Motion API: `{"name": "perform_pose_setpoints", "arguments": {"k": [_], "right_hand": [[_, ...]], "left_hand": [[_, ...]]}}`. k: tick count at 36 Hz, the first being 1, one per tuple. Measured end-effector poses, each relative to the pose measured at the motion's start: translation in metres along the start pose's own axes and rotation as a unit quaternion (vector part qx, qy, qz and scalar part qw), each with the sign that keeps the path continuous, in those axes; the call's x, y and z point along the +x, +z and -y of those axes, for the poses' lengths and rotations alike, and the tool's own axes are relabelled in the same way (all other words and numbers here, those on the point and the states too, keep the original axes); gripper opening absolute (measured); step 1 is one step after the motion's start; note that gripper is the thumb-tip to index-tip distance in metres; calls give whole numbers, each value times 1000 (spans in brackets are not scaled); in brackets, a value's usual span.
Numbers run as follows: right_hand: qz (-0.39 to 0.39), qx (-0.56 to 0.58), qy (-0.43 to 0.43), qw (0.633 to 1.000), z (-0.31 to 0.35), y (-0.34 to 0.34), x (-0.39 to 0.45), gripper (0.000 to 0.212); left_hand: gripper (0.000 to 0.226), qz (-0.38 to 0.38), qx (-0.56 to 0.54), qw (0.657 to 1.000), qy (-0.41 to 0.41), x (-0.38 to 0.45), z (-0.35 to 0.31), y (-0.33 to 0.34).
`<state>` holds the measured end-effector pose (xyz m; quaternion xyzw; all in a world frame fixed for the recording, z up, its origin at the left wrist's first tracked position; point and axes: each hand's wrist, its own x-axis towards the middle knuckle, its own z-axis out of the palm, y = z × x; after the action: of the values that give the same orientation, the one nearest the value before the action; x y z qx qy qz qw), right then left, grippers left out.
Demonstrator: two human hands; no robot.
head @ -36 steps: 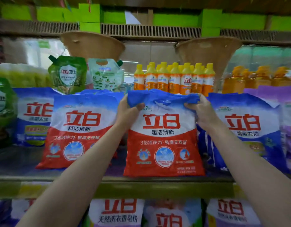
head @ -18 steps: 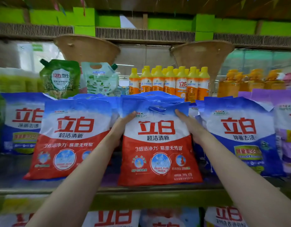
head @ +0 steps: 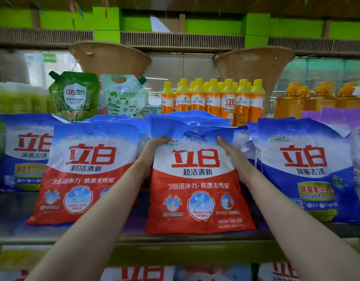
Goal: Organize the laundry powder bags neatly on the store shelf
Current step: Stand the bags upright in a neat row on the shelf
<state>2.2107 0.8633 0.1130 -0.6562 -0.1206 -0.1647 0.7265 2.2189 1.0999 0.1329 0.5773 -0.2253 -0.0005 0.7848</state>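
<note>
The store shelf [head: 175, 243] runs the whole width, with a green-painted wall [head: 215, 27] and a ribbed strip up top, and two woven cone baskets [head: 110, 57] hanging under the shelf above. Along the shelf's front edge sit the powder bags: a blue bag [head: 23, 153] at the left end, a red-and-white bag [head: 88, 169] next to it, the middle red-and-white bag [head: 199, 185] standing upright right at the front edge, then another blue bag [head: 308, 169] to its right, with purple bags [head: 337, 118] at the right end. More blue-topped bags are stacked close behind the middle one. Further back there's a row of yellow-capped orange bottles [head: 213, 100] and two spouted refill pouches [head: 75, 96].

The left hand [head: 152, 151] grips the middle bag's upper left edge, fingers curled over the top. The right hand [head: 233, 157] lies flat against its upper right side, fingers straight and together.
</note>
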Motion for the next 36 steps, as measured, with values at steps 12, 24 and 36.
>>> {"name": "perform_pose_setpoints", "arguments": {"k": [12,24,36], "right_hand": [[-59,-47,-60,995,4,22,-6,11],[-5,-195,2,981,-1,18,-67,46],[99,-364,47,925,-5,21,-128,144]], "left_hand": [[27,-94,117,987,57,8,4,-20],[50,30,230,970,-67,-80,27,-31],[169,106,497,855,-104,-122,23,-18]]}}
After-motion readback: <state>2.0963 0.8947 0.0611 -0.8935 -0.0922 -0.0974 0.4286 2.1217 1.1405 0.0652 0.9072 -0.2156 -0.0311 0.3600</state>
